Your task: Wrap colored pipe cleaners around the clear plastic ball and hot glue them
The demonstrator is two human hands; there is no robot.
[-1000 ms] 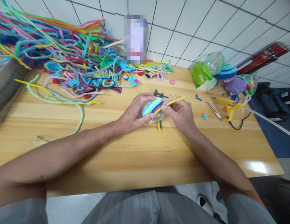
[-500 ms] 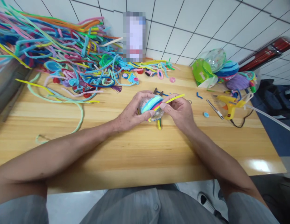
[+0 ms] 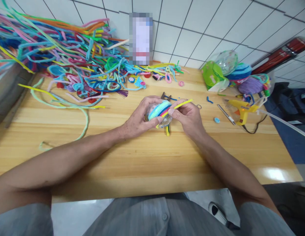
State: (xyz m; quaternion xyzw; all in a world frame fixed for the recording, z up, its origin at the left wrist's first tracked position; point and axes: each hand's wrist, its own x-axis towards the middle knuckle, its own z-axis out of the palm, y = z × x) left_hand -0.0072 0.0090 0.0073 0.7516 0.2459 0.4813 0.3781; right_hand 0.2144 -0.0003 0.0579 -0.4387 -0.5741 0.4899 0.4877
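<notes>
Between my hands is a clear plastic ball [image 3: 165,122], partly covered by bands of pipe cleaner in pale blue, dark blue, pink and yellow. My left hand [image 3: 143,115] wraps round its left side, with the thumb pressed along the front beside the stripes. My right hand [image 3: 188,114] pinches a yellow pipe cleaner [image 3: 183,104] at the ball's right side; its free end sticks out to the upper right. Below the ball a short yellow and green piece [image 3: 167,130] shows. Just behind the ball lies a dark brown clip-like tool [image 3: 166,97], partly hidden.
A big heap of coloured pipe cleaners [image 3: 76,59] fills the back left. On the right are a yellow glue gun [image 3: 243,109], a pen-like knife [image 3: 226,114], a blue cap [image 3: 217,120], a green packet [image 3: 213,75] and wrapped balls [image 3: 240,72]. A blurred-out upright rectangle [image 3: 142,39] stands at the wall.
Almost nothing differs. The yellow pipe cleaner's free end sits very slightly lower and further left; both hands keep their hold on the ball and strip.
</notes>
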